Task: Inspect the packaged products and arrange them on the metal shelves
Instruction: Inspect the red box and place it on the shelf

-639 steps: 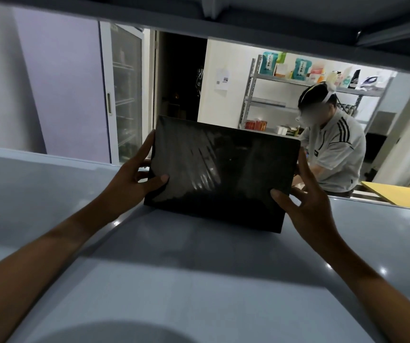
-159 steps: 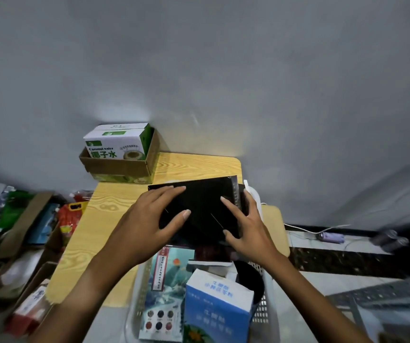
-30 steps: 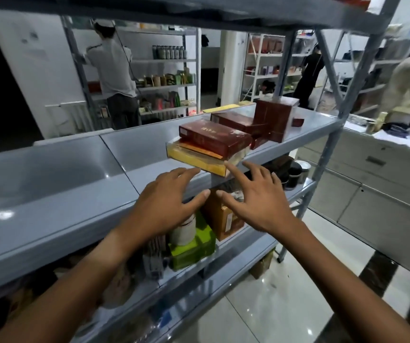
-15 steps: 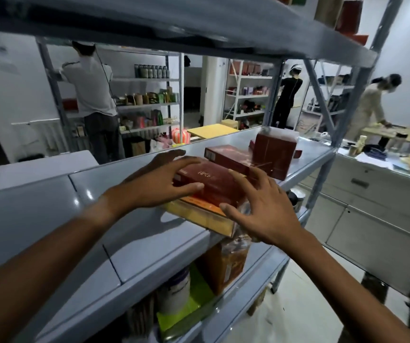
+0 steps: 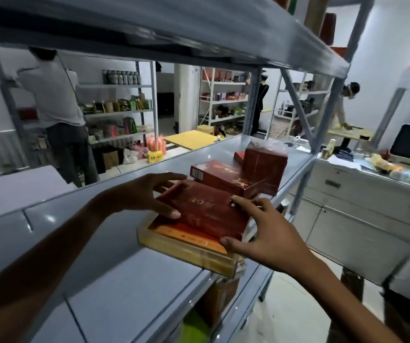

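Note:
A flat dark red box (image 5: 206, 209) lies on top of a yellow-gold box (image 5: 186, 246) near the front edge of the grey metal shelf (image 5: 115, 276). My left hand (image 5: 144, 194) grips the red box's left end, thumb on the near side and fingers over the far edge. On the box's right side, my right hand (image 5: 260, 229) holds the near corner, with its fingers on the top face. Behind them another flat red box (image 5: 223, 177) lies on the shelf, and a taller red box (image 5: 264, 164) stands beyond it.
The shelf above (image 5: 199, 33) hangs low overhead, with a diagonal brace and post (image 5: 317, 134) at the right end. Lower shelves hold an orange carton (image 5: 220, 300) and a green item (image 5: 196, 328). A person in white (image 5: 55, 112) stands behind; white cabinets (image 5: 362, 209) are at right.
Both hands have gone from hovering in front of the shelf to taking hold of the top red box on the stack. My view has moved closer and higher.

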